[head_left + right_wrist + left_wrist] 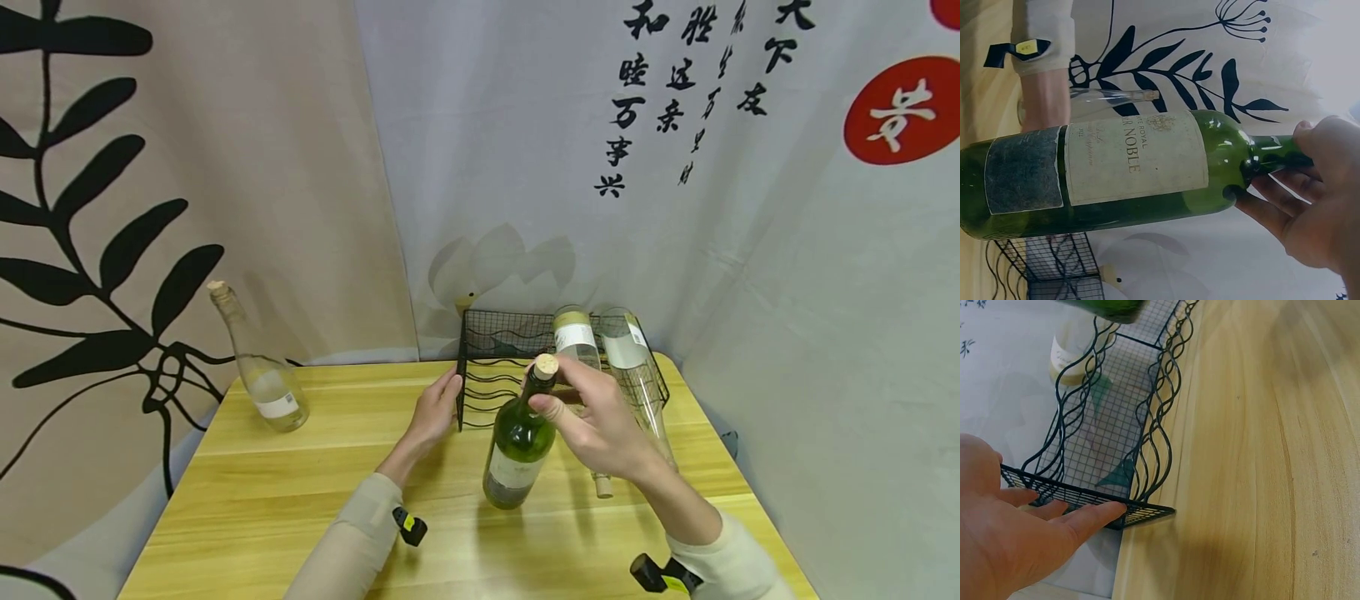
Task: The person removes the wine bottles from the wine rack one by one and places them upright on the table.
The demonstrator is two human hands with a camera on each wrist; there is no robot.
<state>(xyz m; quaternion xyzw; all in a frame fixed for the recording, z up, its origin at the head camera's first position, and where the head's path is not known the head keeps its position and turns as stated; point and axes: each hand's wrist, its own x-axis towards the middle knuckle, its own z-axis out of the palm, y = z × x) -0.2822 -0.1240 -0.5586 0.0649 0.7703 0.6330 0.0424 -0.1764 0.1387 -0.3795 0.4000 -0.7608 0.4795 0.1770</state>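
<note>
My right hand grips a green wine bottle by its neck, just below the cork. The bottle is tilted slightly over the wooden table, in front of a black wire rack. In the right wrist view, its cream label shows, with a darker label beside it. My left hand rests against the rack's left end, its fingers extended along the mesh side panel. Two clear bottles lie on the rack's right part: one with a label, the other bottle further right.
A clear corked bottle stands upright at the table's back left. The wooden table reaches back to a printed curtain, close behind the rack. Wavy wire rails run along the rack. Both wrists wear black straps.
</note>
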